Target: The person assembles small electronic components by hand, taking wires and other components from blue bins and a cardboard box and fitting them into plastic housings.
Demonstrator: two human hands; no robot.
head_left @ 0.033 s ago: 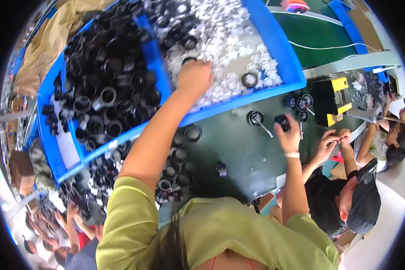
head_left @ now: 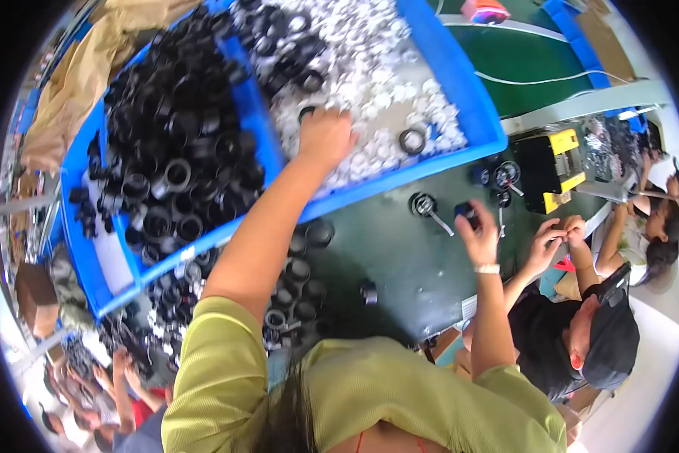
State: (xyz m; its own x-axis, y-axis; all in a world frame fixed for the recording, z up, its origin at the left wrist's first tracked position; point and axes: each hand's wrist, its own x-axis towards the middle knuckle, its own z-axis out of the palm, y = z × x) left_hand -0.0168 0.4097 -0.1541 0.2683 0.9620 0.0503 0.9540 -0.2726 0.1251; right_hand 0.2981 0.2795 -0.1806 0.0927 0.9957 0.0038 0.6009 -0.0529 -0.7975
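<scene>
The divided blue tray (head_left: 471, 98) takes up the far left, slanting over the green tabletop (head_left: 388, 249), probably so that both its sections lie within reach. Its divider seems meant to keep the heap of black rings (head_left: 181, 98) on the left apart from the white pieces (head_left: 347, 45) on the right, though some dark ones lie there too. A yellow-and-black device (head_left: 564, 170) stands right of the tray. The left hand (head_left: 326, 137) is down over the white pieces, fingers curled, a dark rim (head_left: 306, 113) showing at its far left edge; I cannot tell whether they grip it. The right hand (head_left: 481, 235), just right of a wheel-like part (head_left: 423, 203) with a pale stem, pinches a dark round part (head_left: 466, 212) between thumb and fingers over the tabletop, apparently to steady it.
</scene>
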